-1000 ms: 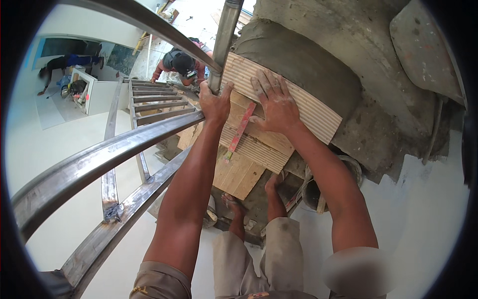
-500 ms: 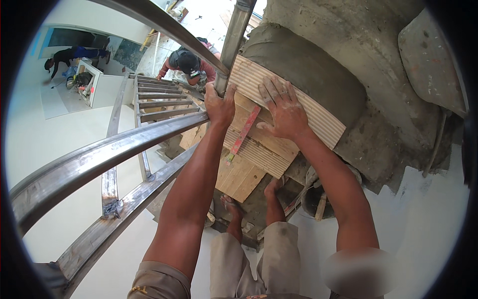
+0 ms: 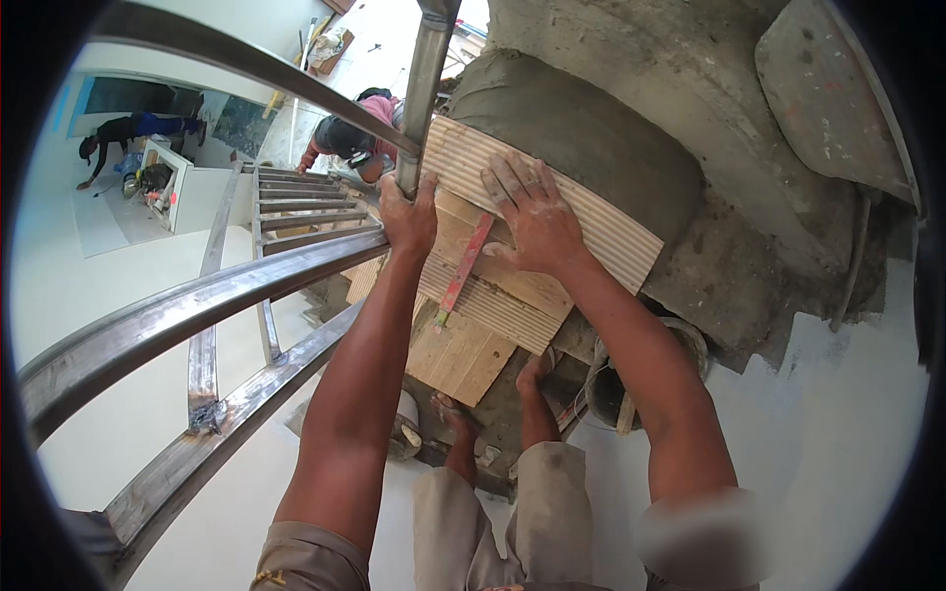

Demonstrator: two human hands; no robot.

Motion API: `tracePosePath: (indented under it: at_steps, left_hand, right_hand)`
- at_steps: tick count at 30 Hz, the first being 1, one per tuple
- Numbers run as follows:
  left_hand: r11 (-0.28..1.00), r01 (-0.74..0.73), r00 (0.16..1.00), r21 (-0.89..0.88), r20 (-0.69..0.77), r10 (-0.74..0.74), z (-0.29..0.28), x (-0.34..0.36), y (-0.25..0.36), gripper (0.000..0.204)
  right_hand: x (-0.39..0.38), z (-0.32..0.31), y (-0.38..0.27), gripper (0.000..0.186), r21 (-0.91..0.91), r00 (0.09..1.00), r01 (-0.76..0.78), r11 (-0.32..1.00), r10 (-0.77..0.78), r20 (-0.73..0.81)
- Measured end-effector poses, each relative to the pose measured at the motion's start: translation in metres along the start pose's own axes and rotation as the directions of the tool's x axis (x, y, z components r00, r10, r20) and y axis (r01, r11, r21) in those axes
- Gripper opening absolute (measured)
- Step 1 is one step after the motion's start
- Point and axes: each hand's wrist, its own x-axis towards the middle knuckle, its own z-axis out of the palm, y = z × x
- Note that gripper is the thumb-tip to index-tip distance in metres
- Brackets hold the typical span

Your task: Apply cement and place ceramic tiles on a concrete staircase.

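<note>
My left hand is closed round an upright steel post of the railing, just above where a curved rail meets it. My right hand lies flat with fingers spread on a ribbed beige tile, which borders a bed of wet grey mortar. A red level with a yellow-green tip lies beside my right hand, across stepped wood-look and ribbed tiles at the middle of the view. My bare forearms reach in from the lower edge.
A co-worker in a dark cap crouches beyond the railing; another person bends low at the far left. A bucket with a wooden handle stands by my right foot, another container by my left. Rough concrete walling rises at the right.
The co-worker beyond the railing has shifted posture, head moving a little left. The view has moved slightly; my hands stay on the post and the tile.
</note>
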Motion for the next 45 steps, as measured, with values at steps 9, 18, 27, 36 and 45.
tracePosePath:
  at_steps: [9, 18, 27, 36, 45]
  left_hand:
    - [1.0, 0.002, 1.0, 0.009, -0.006, -0.002, -0.006, 0.002, 0.005, 0.041]
    - [0.993, 0.037, 0.999, 0.108, 0.023, -0.04, -0.008, 0.003, -0.014, 0.062]
    - [0.982, 0.097, 0.995, 0.16, 0.023, -0.102, -0.021, 0.006, -0.01, 0.091]
    - [0.997, 0.038, 0.997, 0.063, -0.066, -0.034, -0.017, -0.004, 0.036, 0.066]
    - [0.985, 0.063, 0.995, 0.16, -0.091, -0.049, -0.023, -0.009, 0.028, 0.071]
  right_hand:
    - [-0.01, -0.001, -0.001, 0.104, 0.091, 0.996, -0.024, 0.996, 0.031, -0.08]
    - [-0.127, -0.018, -0.044, 0.065, 0.4, 0.875, -0.315, 0.861, 0.426, -0.229]
    - [-0.225, -0.2, 0.111, 0.053, 0.228, 0.392, -0.732, 0.642, 0.671, -0.63]
    - [-0.275, -0.281, 0.388, 0.052, -0.564, 0.663, -0.725, 0.396, 0.625, -0.413]
    - [-0.343, -0.228, 0.185, 0.04, 0.807, -0.172, -0.491, 0.328, 0.872, -0.459]
